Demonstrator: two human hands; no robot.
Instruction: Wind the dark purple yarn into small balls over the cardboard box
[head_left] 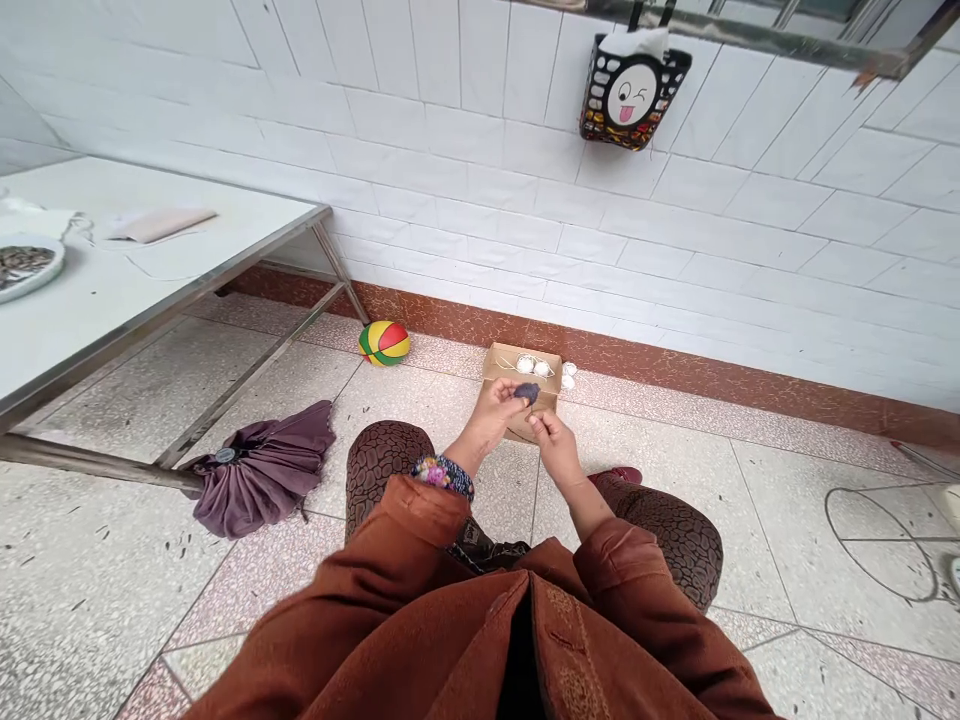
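Observation:
My left hand (495,408) is closed around a small dark grey-purple lump (527,392) that looks like a ball of yarn. Just to its right, my right hand (553,440) is pinched shut below the lump. A thin dark strand may run to its fingertips, but it is too fine to be sure. Under both hands an open cardboard box (498,362) stands on the floor. White round balls (533,366) with a pale string lie in its far part. More white balls (569,376) sit against the box's right side.
A steel-framed table (247,235) stands at the left, with a plate (30,265) on it. A folded purple umbrella (262,465) and a colourful ball (384,343) lie on the floor. A black basket (600,110) hangs on the tiled wall. At right is a wire hoop (885,510).

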